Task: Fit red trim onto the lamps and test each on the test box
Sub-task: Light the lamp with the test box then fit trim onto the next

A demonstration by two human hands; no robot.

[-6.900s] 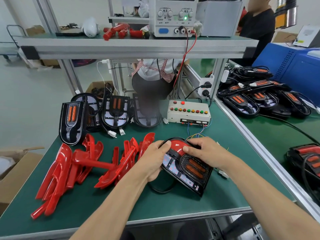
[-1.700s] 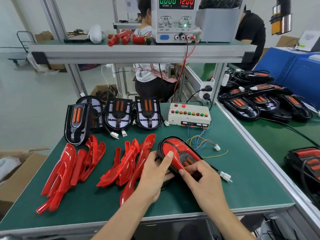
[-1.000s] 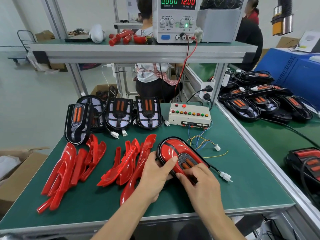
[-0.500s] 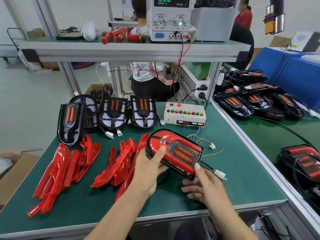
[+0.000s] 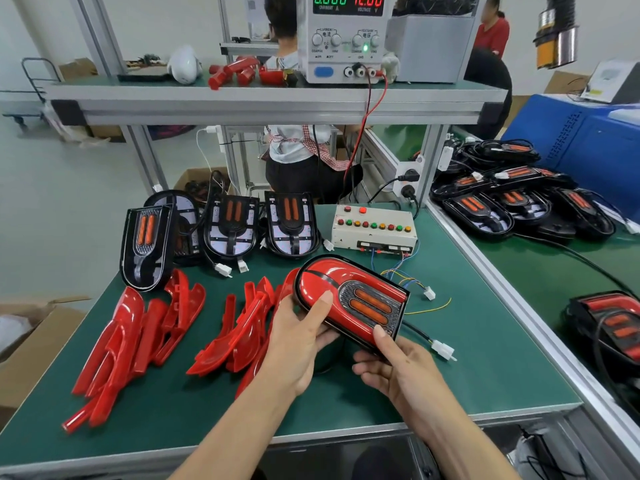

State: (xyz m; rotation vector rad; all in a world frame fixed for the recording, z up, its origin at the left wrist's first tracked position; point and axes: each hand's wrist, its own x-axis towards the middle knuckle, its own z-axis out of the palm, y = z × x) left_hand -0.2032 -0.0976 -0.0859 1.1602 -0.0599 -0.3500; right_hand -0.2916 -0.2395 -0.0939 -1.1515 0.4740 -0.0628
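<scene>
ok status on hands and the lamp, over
Left hand and right hand both hold the trimmed lamp off the table. Connector unplugged. Test box unobstructed.

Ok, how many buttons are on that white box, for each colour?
Red buttons: 5
Green buttons: 3
Orange buttons: 3
Total on the box: 11
</scene>
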